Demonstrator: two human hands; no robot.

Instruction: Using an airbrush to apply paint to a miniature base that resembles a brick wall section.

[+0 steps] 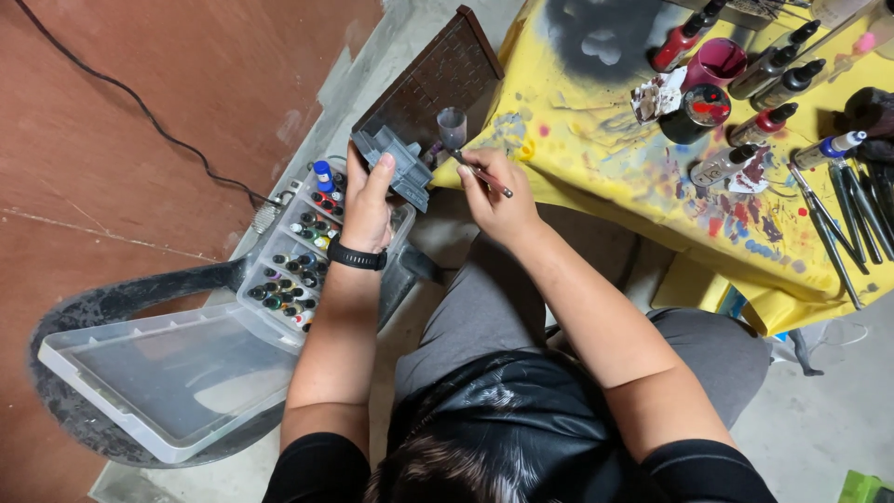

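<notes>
Reddish-brown flooring (140,233) fills the left of the view, crossed by a thin black cable (140,121), with pale concrete beyond it. At upper right stands a table under a yellow cloth (596,158), blotched with black overspray and many-coloured paint stains. A dark brick-textured panel (433,79) leans against its left edge.

On a dark plastic chair (121,303) to the person's left sits a clear plastic organiser case (177,382), its lid swung open toward the camera and its tray (298,270) packed with small paint bottles with coloured caps.

On the cloth lie several dropper bottles (773,70) with black tips, a red-capped bottle (684,37), a dark jar (698,112) smeared with red, a magenta cup (715,61) and a row of dark-handled tools (847,214) at the far right.

The person sits with grey trousers and a black shirt. The left hand (368,210), a black watch (356,257) on its wrist, is closed around a small grey model piece (399,163), thumb up along its side, holding it up just left of the table's edge. The right hand (494,200) is curled round an airbrush (470,158) with a clear cup on top, fingers pinching its slim body, its nozzle end aimed at and very near the grey piece.
</notes>
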